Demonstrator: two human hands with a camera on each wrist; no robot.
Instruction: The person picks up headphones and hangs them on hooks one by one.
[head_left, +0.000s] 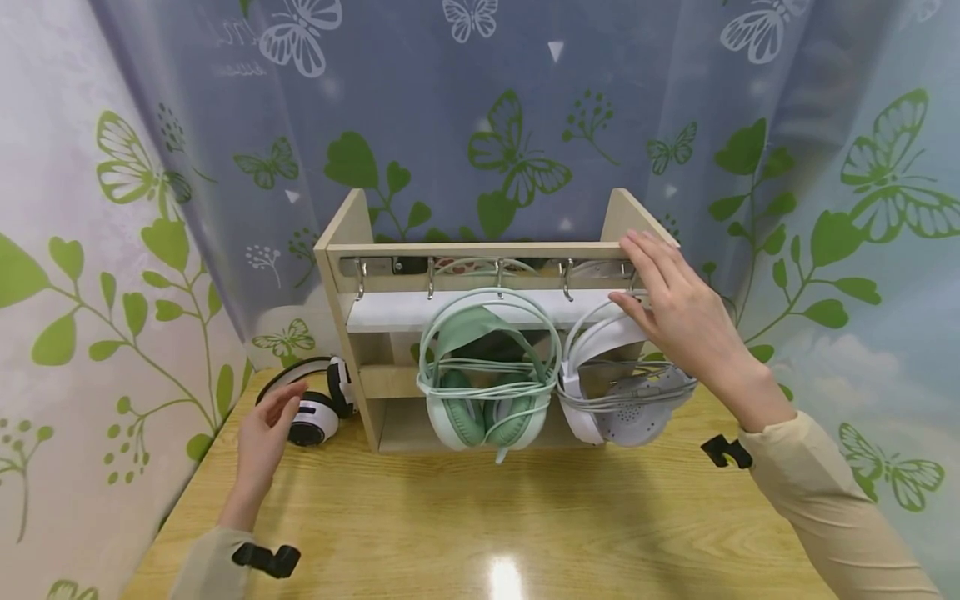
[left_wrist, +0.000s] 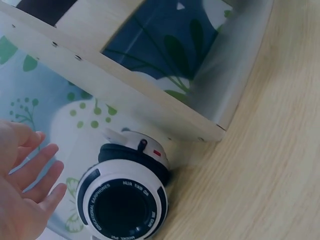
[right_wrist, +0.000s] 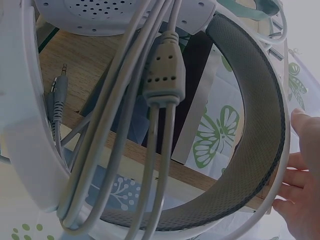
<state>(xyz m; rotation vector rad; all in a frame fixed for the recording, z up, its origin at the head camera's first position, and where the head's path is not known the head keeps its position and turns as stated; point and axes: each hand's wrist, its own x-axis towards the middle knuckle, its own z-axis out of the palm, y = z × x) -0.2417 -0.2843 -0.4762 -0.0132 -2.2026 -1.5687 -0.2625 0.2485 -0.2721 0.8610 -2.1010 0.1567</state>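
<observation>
Grey-white headphones (head_left: pixel 626 408) hang at the rack's right end, their cable looped across the ear cups. My right hand (head_left: pixel 678 308) is at the top right corner of the wooden rack (head_left: pixel 480 250), fingers extended over its upper edge and thumb lower, beside the headband (right_wrist: pixel 260 95). In the right wrist view, its fingertips overlap the outer side of that band. My left hand (head_left: pixel 262 437), fingers loosely bent and holding nothing, is beside the white and black headphones (head_left: pixel 313 419). These lie on the table left of the rack; the left wrist view shows their round ear cup (left_wrist: pixel 122 202) close up.
Mint-green headphones (head_left: pixel 487 400) hang from a middle hook, cable wrapped around them. Other metal hooks (head_left: pixel 360 279) line the rack's top bar. The rack stands on a wood-grain table (head_left: pixel 465 517), before a butterfly-patterned curtain (head_left: pixel 420 100). A plug (right_wrist: pixel 60 95) dangles within the grey-white headphones' cable.
</observation>
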